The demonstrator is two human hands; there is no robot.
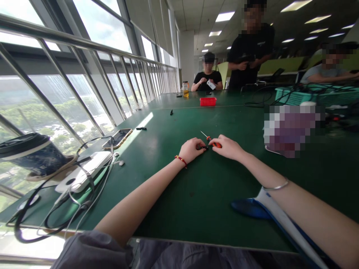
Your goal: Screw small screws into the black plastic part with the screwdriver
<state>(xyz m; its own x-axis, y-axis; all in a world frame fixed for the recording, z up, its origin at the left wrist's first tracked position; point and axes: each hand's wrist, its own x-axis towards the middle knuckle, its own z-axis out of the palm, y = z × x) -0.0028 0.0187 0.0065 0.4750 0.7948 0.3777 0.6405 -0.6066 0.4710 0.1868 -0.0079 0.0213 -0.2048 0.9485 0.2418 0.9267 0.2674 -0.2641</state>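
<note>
One small black part [206, 148], at twelve o'clock in the head view, sits pinched in the left hand's [192, 151] fingers, seemingly for steadiness; three o'clock of it, the right hand's [228, 148] fingers clamp a screwdriver [215, 144], tip pointing away, perhaps for clearance.

Both arms [146, 196] extend forward — fingers [193, 142] curled inward.

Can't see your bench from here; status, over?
Right hand gripping orange-and-black screwdriver. Left hand pinching small black part. Red tray farther off, apart from both hands.
</note>
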